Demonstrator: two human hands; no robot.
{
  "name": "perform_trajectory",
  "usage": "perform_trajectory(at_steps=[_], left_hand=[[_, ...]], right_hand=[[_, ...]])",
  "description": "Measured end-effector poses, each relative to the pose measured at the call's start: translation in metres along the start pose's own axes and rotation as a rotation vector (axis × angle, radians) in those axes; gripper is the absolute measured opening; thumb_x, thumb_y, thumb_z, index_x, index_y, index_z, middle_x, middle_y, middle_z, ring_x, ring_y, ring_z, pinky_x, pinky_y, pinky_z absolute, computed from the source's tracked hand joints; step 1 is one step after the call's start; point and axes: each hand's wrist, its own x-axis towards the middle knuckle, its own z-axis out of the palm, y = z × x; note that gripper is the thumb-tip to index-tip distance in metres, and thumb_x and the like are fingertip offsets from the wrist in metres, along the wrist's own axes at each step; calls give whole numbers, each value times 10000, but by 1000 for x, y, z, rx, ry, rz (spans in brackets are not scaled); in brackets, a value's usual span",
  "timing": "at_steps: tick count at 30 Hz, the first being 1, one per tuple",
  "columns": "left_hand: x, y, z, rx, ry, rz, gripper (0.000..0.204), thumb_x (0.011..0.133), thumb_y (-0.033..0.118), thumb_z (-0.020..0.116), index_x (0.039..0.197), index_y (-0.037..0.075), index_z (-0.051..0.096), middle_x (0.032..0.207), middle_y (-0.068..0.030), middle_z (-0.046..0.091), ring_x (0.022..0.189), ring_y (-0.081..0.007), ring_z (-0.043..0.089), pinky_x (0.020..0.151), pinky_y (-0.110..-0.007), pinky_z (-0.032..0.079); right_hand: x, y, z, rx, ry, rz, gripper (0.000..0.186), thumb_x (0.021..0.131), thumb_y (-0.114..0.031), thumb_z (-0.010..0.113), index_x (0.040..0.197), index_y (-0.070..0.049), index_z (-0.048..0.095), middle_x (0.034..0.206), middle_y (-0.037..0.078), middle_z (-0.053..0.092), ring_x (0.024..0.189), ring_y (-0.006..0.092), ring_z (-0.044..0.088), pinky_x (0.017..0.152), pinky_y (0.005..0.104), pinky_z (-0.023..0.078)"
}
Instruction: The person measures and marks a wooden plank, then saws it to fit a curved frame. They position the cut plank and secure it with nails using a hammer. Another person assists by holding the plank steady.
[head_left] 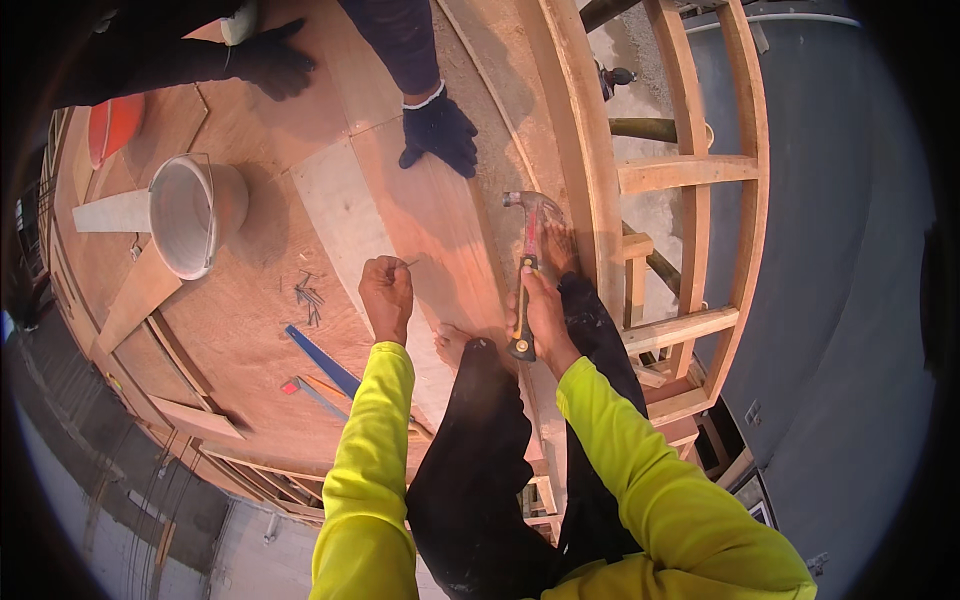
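Note:
My left hand (386, 300) is closed in a pinch above the plywood, with a thin nail (411, 263) poking out from its fingertips. In my right hand (545, 315) is a claw hammer (527, 238), gripped by its black and yellow handle, the steel head pointing away from me. Beneath my hands lies a plywood strip (400, 205) alongside a timber edge. A co-worker's dark-gloved hand (440, 135) presses flat on that strip at its far part. Their other gloved hand (272, 62) rests farther left. A small pile of loose nails (309, 298) sits left of my left hand.
A grey bucket (215, 215) and a red bucket (113, 128) stand at the left. A blue saw (322, 360) and a red-tipped tool (312, 396) lie beside my left forearm. To the right, an open timber frame (690, 172) borders a drop. My bare feet (453, 342) are on the boards.

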Motion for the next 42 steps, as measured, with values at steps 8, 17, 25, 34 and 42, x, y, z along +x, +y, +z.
perform_trajectory(at_steps=[8,17,25,34,42], left_hand=[[59,39,28,-262,112,65,181,851,-67,542,1005,-9,617,857,-60,632,763,-127,630,737,-264,515],[128,56,57,-446,94,-75,157,885,-44,647,1039,-18,653,954,-62,675,822,-111,644,772,-250,524],[171,88,98,-377,187,185,329,896,-16,665,1225,-6,660,966,-61,689,922,-141,669,857,-277,546],[198,62,133,-443,294,423,453,885,-29,659,1327,49,601,938,-73,713,876,-157,697,833,-304,574],[207,49,137,-401,329,601,543,872,-24,668,1395,77,566,893,-77,708,830,-176,698,791,-312,570]], right_hand=[[3,1,4,-62,-14,-25,231,1068,-362,520,1086,-135,484,681,33,541,447,147,528,375,313,443],[34,-13,24,-281,-93,-107,247,1066,-365,526,1054,-125,466,660,25,530,422,141,528,363,297,434],[38,-68,1,-432,-167,-237,258,1079,-355,509,1121,-103,476,710,35,527,461,120,537,407,279,472],[58,-120,-8,-836,-288,-611,286,1054,-257,566,1228,-37,512,761,3,498,532,62,482,473,244,427],[56,-130,5,-1188,-282,-993,313,1017,-166,610,1282,-26,517,880,68,564,758,159,547,690,332,467]])
